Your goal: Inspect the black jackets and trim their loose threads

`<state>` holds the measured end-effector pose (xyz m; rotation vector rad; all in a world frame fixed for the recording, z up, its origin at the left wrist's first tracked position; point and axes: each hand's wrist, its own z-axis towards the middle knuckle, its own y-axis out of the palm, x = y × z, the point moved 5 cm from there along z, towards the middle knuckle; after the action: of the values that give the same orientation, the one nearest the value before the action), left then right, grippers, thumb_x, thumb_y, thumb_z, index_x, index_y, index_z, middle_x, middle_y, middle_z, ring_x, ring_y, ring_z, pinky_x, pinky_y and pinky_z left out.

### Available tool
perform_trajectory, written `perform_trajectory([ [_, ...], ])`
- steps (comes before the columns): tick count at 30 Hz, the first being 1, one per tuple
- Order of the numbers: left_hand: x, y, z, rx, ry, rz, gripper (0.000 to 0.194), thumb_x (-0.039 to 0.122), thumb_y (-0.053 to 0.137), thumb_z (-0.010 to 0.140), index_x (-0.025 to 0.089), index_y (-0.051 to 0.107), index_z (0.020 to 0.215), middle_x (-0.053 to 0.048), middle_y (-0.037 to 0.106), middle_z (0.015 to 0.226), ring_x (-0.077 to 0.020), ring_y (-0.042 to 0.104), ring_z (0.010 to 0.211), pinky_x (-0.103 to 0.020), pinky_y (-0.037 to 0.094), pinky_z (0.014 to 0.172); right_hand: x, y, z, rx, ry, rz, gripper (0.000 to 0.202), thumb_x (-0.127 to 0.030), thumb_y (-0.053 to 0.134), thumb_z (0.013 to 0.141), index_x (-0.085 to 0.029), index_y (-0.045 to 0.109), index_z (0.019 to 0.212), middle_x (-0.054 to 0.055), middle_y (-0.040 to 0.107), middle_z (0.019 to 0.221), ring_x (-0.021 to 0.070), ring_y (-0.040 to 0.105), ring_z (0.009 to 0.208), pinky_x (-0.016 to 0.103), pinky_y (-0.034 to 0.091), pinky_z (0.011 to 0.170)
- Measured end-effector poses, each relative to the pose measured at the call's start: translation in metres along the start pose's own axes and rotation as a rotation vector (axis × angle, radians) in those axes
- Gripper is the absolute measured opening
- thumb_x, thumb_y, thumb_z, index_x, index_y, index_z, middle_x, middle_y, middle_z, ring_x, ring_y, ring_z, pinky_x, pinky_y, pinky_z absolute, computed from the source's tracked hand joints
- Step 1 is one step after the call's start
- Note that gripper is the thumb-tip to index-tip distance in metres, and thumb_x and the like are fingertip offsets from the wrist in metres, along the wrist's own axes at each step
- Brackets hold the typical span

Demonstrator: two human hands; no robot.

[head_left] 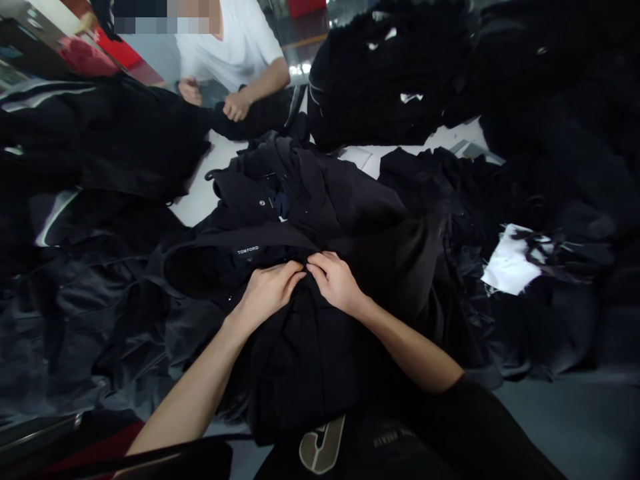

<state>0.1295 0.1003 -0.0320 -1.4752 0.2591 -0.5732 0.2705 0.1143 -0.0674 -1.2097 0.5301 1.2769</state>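
Observation:
A black jacket [350, 213] lies spread in front of me, its collar showing a small white "TOM FORD" print. My left hand [273, 287] pinches the jacket's edge just below that print. Close beside it, my right hand [333, 280] grips the same edge, the fingertips of both hands almost meeting. Thumbs and forefingers are pressed together on the dark cloth, and the exact spot between them is hard to make out. Beyond the collar, a pale round snap [262, 203] shows on the fabric.
Dark garments [100, 133] are heaped at the left, and a tall black pile [390, 80] stands at the back right. A white cloth scrap [513, 260] lies on clothes at the right. Across the table [200, 193], a person in a white shirt [235, 50] handles dark cloth.

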Motion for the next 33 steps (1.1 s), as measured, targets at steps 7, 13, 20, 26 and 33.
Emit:
perform_trajectory([
  [7,0.003,-0.004,0.002,-0.043,-0.049,-0.027,0.022,0.034,0.044,0.099,0.019,0.059,0.096,-0.001,0.069,0.078,-0.0156,0.066,0.065,-0.024,0.041,0.059,0.001,0.001,-0.001,0.015,-0.031,0.009,0.019,-0.021,0.042,0.096,-0.021,0.061,0.092,0.005,0.065,0.084,0.0194,0.059,0.085,0.037,0.042,0.097],
  [13,0.005,-0.006,0.004,-0.089,-0.109,-0.050,0.020,0.033,0.045,0.098,0.019,0.059,0.094,-0.001,0.068,0.074,-0.0163,0.065,0.060,-0.025,0.039,0.057,-0.003,-0.001,-0.002,0.031,-0.091,-0.025,0.020,-0.019,0.041,0.095,-0.018,0.061,0.091,0.004,0.065,0.082,0.0172,0.061,0.081,0.036,0.040,0.102],
  [20,0.012,-0.012,0.012,-0.125,-0.254,-0.161,0.019,0.029,0.049,0.094,0.020,0.060,0.081,0.002,0.062,0.061,-0.0130,0.054,0.046,-0.024,0.033,0.051,-0.005,0.001,-0.002,0.002,-0.105,-0.100,0.022,-0.017,0.038,0.095,-0.020,0.060,0.094,0.004,0.067,0.082,0.0185,0.061,0.080,0.041,0.039,0.103],
  [26,0.015,-0.008,0.015,-0.095,-0.304,-0.165,0.028,0.030,0.047,0.094,0.019,0.060,0.072,0.000,0.062,0.060,-0.0127,0.053,0.047,-0.024,0.032,0.051,-0.007,0.000,-0.001,-0.024,-0.137,-0.176,0.025,-0.014,0.036,0.094,-0.019,0.060,0.097,0.005,0.067,0.080,0.0207,0.060,0.080,0.044,0.037,0.104],
  [33,0.004,-0.008,0.014,0.026,-0.142,0.079,0.020,0.033,0.055,0.093,0.020,0.061,0.106,-0.008,0.065,0.098,-0.0200,0.065,0.082,-0.026,0.045,0.063,-0.008,0.000,0.000,-0.059,-0.189,-0.260,0.023,-0.010,0.039,0.092,-0.019,0.059,0.096,0.006,0.066,0.081,0.0211,0.060,0.083,0.042,0.037,0.105],
])
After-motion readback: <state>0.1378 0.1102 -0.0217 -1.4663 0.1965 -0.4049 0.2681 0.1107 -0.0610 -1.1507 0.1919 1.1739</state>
